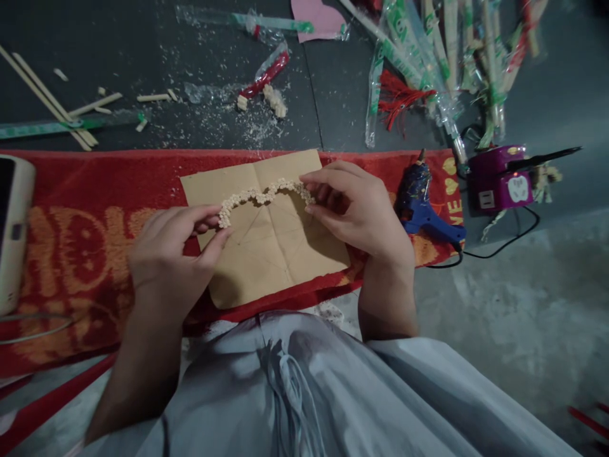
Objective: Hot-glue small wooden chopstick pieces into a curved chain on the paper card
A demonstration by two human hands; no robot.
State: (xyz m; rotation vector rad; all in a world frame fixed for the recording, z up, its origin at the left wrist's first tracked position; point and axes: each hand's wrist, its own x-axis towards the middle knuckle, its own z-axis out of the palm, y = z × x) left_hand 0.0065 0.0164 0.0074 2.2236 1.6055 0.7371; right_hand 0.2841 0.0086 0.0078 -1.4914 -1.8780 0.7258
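Between my two hands is a pale, beaded-looking garland [245, 195] made of small clustered pieces, curved like the top of a heart. My left hand [178, 247] pinches its left end between thumb and fingers. The right end is gripped by my right hand [359, 206], with the thumb below and the fingers above. Under the garland lies a creased sheet of brown paper [257, 273] with faint pencil lines. To the right of my right hand, a blue hot glue gun [423, 219] rests on the red towel [85, 184].
A purple box [499, 184] with a black cord stands at the right. Wrapped sticks [442, 57] and a red tassel [399, 95] lie at the back right. Thin wooden sticks [47, 95], crumbs and a pink paper heart [321, 19] are on the dark table. A phone [14, 235] sits at the left.
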